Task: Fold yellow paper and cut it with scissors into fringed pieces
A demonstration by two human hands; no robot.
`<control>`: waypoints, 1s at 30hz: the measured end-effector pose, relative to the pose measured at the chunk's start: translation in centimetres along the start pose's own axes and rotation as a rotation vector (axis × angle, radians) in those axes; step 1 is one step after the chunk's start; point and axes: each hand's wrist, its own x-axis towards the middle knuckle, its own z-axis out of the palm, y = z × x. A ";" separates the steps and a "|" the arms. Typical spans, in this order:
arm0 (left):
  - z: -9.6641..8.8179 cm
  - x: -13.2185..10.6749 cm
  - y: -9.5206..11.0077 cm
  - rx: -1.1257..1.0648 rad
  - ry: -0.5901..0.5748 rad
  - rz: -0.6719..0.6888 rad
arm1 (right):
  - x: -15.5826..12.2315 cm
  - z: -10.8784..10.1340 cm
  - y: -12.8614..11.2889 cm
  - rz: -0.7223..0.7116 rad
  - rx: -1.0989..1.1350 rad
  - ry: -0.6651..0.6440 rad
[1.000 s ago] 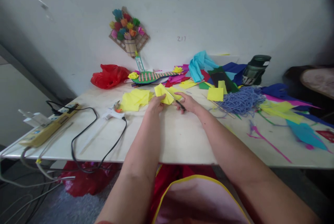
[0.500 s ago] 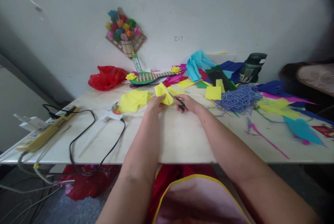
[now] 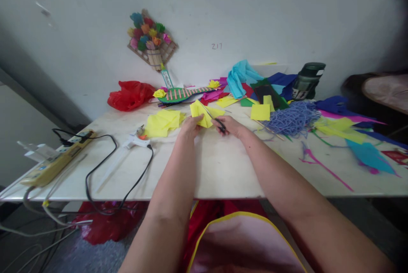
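Observation:
My left hand (image 3: pixel 192 125) pinches a piece of yellow crepe paper (image 3: pixel 200 115) over the middle of the table. Black-handled scissors (image 3: pixel 221 126) are gripped in my right hand (image 3: pixel 232 126), their blades lying across the paper's right part. Left of my hands lies a loose stack of yellow paper (image 3: pixel 162 122). Behind them rests a green shape with pink woven strips (image 3: pixel 185 93), with a yellow paper flower near each end. A small yellow square (image 3: pixel 260 112) sits to the right.
A glue gun (image 3: pixel 135 140) with a black cord and a power strip (image 3: pixel 60 158) lie on the left. A red plastic bag (image 3: pixel 130 95) is at the back. Tangled purple yarn (image 3: pixel 291 119), coloured paper scraps and a dark green bottle (image 3: pixel 308 81) occupy the right side.
The scissor blades have shifted slightly on the yellow paper, now reaching higher and farther left across it. Both hands stay in nearly the same place.

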 end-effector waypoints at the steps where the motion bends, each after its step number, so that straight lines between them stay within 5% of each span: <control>1: 0.0 0.0 0.0 0.000 0.000 -0.002 | 0.0 0.0 0.0 -0.003 0.000 0.000; 11: 0.5 -0.6 0.4 -0.019 0.072 -0.041 | 0.0 0.2 0.0 -0.030 0.060 0.001; 30: 0.1 -0.3 0.5 -0.063 0.014 -0.025 | 0.9 0.4 0.9 -0.050 0.072 0.033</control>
